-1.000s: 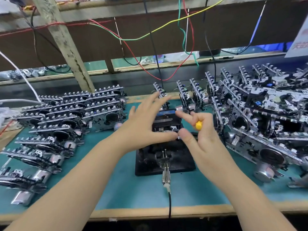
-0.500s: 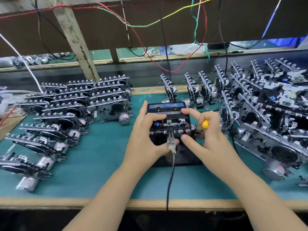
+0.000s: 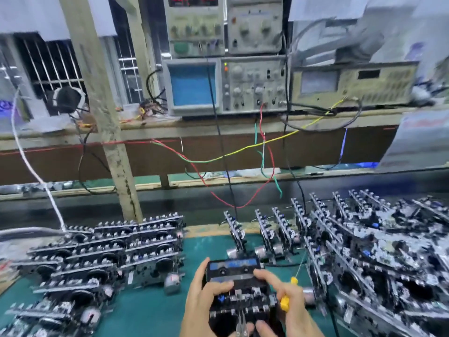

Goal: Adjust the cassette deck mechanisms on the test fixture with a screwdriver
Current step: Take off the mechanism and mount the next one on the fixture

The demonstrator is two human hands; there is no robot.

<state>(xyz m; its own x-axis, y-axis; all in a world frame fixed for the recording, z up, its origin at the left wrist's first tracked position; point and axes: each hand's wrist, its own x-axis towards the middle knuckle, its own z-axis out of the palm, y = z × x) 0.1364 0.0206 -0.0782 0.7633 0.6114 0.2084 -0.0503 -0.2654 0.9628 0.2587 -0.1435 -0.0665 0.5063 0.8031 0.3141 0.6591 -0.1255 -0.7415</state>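
Observation:
A black cassette deck mechanism (image 3: 239,288) with a blue-labelled cassette sits on the black test fixture at the bottom centre. My left hand (image 3: 204,300) grips its left side, thumb lying on top. My right hand (image 3: 286,302) holds its right side with the index finger laid over the top. A yellow-handled screwdriver (image 3: 288,297) is tucked in my right hand, its thin shaft pointing up and away from the deck. A metal connector (image 3: 240,322) with a cable sticks out of the fixture's front between my thumbs.
Rows of deck mechanisms lie on the green mat at left (image 3: 102,259) and pile up at right (image 3: 379,259). Several stand upright behind the fixture (image 3: 267,234). An oscilloscope (image 3: 194,86) and other test instruments (image 3: 352,83) sit on the shelf above, with coloured wires (image 3: 243,152) hanging down.
The view has tilted up, bringing the shelf instruments into sight. Earlier my hands set the deck down on the fixture; now both still hold it there with the screwdriver in my right hand.

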